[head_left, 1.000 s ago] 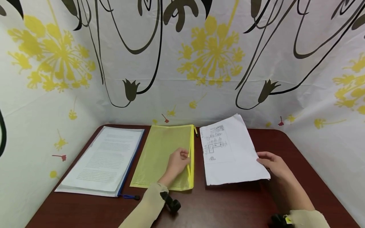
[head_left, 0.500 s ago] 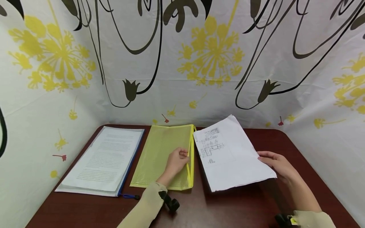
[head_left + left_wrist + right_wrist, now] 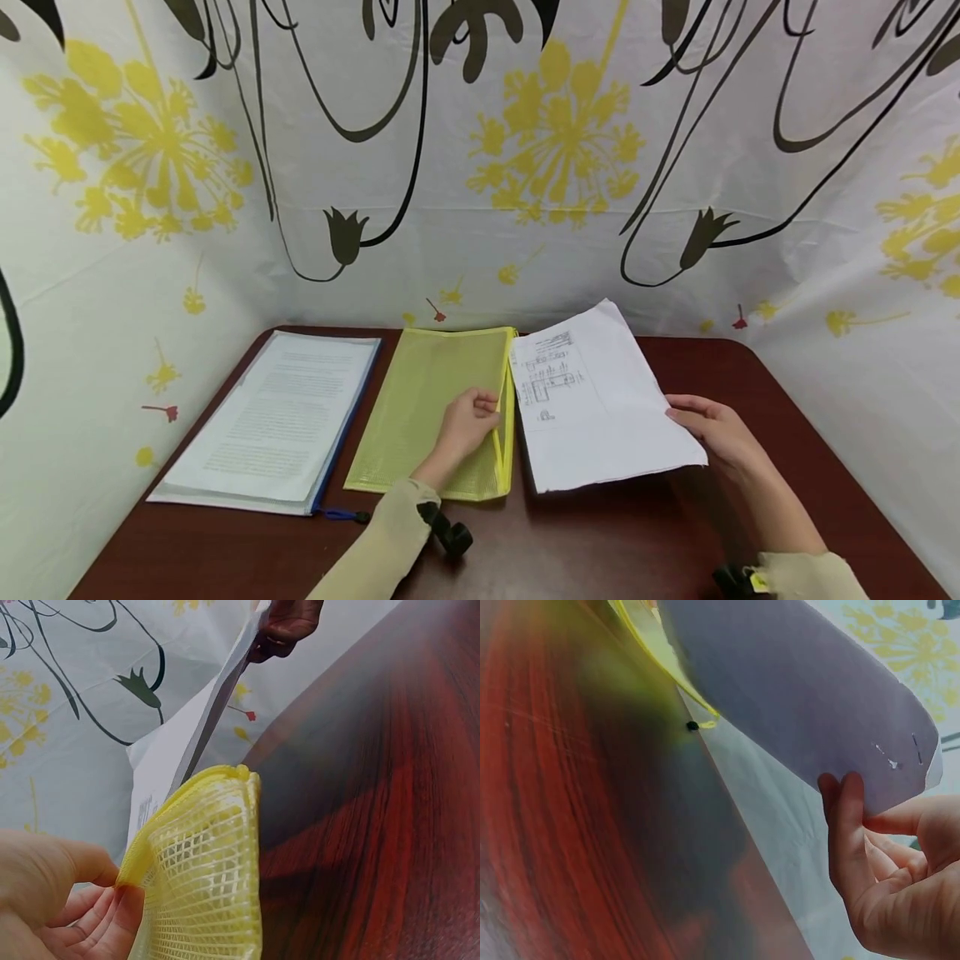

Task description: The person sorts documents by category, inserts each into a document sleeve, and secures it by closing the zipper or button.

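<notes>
A yellow mesh zipper pouch [image 3: 427, 400] lies at the middle of the table, its zipper edge toward the right. My left hand [image 3: 467, 423] pinches the upper lip of that edge; in the left wrist view the lip is lifted and the pouch's mouth [image 3: 202, 825] gapes. My right hand [image 3: 716, 429] grips a stack of white papers [image 3: 600, 400] by its right edge, thumb above and fingers beneath. The top sheet bears a line drawing. Tilted above the table, the stack has its left edge close beside the pouch's opening. Two staples [image 3: 917, 748] show on the underside in the right wrist view.
At the left lies a clear pouch with a blue zipper edge [image 3: 345, 425], printed sheets [image 3: 270, 417] showing in it. Its blue pull cord [image 3: 341, 516] rests on the dark red table [image 3: 525, 550]. Patterned white cloth [image 3: 465, 167] hangs behind and at both sides.
My right hand has brought the papers leftward, so their left edge now lies up against the pouch's zipper side. The left hand keeps its pinch nearly in place.
</notes>
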`<state>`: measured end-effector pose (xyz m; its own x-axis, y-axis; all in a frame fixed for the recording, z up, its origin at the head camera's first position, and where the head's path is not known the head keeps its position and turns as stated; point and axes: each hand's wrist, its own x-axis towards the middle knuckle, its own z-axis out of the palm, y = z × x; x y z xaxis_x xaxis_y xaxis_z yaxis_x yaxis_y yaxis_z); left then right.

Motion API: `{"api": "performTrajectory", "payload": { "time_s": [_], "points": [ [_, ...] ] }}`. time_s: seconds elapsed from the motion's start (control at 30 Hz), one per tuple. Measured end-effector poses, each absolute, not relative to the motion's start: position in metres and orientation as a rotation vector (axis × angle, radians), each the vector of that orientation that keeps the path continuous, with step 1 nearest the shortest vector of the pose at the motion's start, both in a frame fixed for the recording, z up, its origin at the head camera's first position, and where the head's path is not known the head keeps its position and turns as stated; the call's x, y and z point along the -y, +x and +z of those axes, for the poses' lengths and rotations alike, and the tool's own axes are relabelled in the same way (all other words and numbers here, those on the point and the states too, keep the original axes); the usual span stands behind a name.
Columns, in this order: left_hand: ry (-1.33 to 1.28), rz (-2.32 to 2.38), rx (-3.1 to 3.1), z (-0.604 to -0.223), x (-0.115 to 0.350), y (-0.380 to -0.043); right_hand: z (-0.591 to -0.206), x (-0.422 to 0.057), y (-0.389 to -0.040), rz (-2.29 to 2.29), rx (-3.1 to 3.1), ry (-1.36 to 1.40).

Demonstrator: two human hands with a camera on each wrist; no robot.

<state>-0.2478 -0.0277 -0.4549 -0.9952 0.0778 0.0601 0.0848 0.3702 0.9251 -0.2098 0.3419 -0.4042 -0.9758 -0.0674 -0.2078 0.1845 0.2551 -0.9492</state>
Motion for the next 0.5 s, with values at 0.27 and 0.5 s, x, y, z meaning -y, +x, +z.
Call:
{"api": "performTrajectory", "payload": {
  "time_s": [0.27,0.5],
  "points": [
    [-0.148,-1.779,2.606,-0.452,0.025,-0.246,-0.412,-0.327,-0.212,-1.835,-2.361,0.158],
    [-0.158,-1.763,2.606,-0.451,0.025,-0.244,-0.413,-0.314,-0.209,-1.86,-2.386,0.19]
  ]
}}
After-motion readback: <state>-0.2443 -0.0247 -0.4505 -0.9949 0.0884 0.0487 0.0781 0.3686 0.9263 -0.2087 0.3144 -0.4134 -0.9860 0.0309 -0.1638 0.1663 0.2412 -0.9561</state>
